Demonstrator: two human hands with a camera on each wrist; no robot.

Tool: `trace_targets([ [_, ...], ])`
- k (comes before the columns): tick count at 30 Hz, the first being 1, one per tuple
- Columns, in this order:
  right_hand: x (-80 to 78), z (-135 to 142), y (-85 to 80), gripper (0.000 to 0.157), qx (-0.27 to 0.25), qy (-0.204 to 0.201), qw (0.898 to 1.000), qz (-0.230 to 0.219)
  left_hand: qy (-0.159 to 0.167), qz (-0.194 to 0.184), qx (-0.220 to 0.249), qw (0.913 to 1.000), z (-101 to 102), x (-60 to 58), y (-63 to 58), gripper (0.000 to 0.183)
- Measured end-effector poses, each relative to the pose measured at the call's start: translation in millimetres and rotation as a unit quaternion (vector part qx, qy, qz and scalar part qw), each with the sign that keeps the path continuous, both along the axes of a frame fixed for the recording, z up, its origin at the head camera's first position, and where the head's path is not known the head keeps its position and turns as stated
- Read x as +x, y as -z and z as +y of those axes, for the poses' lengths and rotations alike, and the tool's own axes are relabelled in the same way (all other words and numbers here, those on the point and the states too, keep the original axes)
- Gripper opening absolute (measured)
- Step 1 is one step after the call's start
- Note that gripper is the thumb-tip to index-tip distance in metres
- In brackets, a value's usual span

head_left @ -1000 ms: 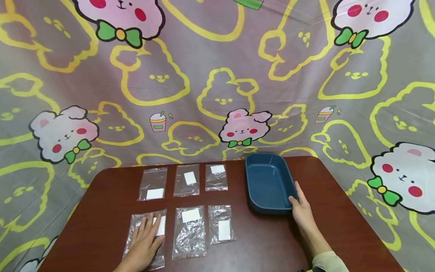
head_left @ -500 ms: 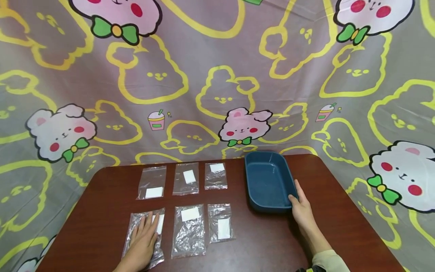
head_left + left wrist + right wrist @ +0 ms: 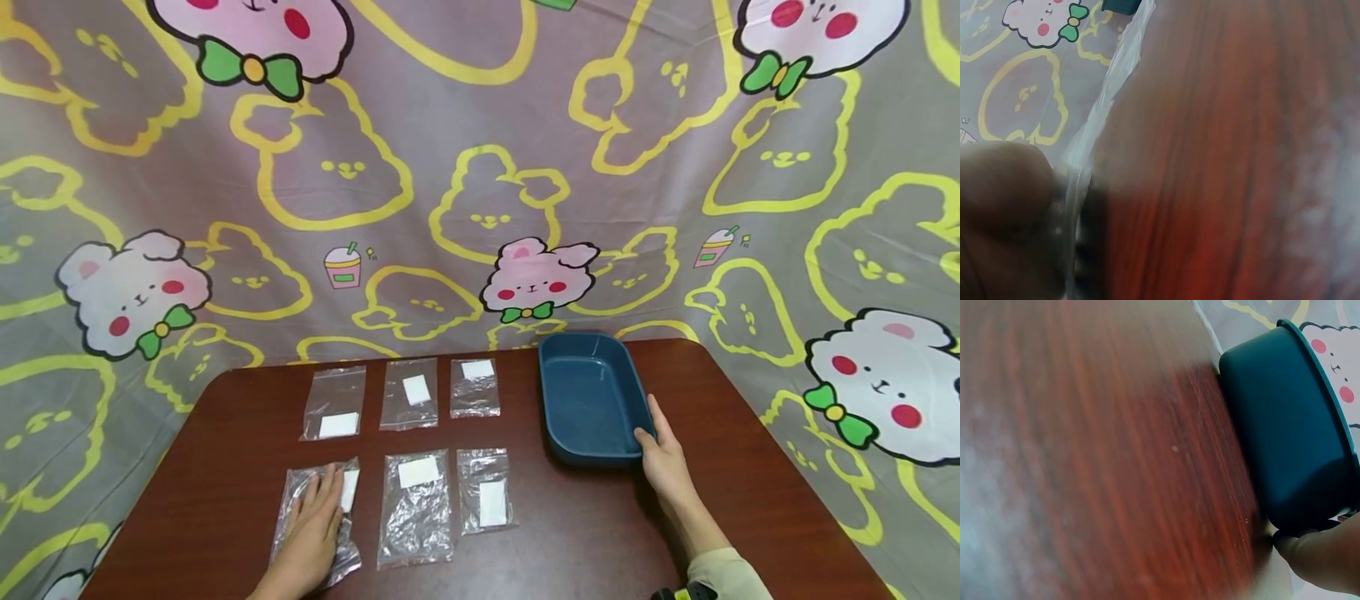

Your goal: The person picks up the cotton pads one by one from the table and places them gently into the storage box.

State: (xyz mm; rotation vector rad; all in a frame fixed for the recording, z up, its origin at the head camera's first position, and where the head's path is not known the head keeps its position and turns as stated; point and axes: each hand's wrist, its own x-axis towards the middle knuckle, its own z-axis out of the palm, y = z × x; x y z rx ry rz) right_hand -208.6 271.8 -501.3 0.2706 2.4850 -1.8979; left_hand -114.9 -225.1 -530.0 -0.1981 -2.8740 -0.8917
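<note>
In the head view my left hand (image 3: 309, 529) rests over a clear zip bag (image 3: 347, 560) at the front left. Its fingers look straight and lie close together, partly covering the bag's white card (image 3: 348, 490). In the left wrist view, a raised bag edge (image 3: 1100, 112) runs beside a blurred digit. My right hand (image 3: 663, 462) holds the near right corner of a deep blue rectangular tray (image 3: 588, 398), thumb at the rim and fingers along the outer side. The tray stands at the back right; its outer wall (image 3: 1291, 425) shows in the right wrist view.
Several more clear bags with white cards lie in two rows, including a front middle bag (image 3: 415, 525), a front right bag (image 3: 485, 510) and a back left bag (image 3: 333, 392). A patterned cloth (image 3: 420, 192) encloses the brown table (image 3: 570, 542).
My left fingers have drawn closer together, and the bag under them has crumpled and shifted slightly, its card showing narrower. My right hand keeps its hold on the tray. The head view shifts slightly.
</note>
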Motion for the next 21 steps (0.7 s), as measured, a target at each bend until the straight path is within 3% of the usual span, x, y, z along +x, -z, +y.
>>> trace_targets([
  [6, 0.0, 0.2, 1.3, 0.066, -0.010, -0.001, 1.000, -0.002, -0.008, 0.014, -0.019, 0.9997, 0.1, -1.2, -10.6, 0.048],
  [15, 1.7, 1.4, 2.5, 0.066, -0.009, -0.002, 1.000, -0.001, -0.002, 0.072, -0.049, 0.9962, 1.4, -11.7, -46.2, 0.051],
  [21, -0.3, 0.5, 3.9, 0.065, -0.009, 0.000, 1.000, 0.003, 0.004, 0.077, -0.057, 0.9954, 4.3, -18.0, -63.8, 0.052],
])
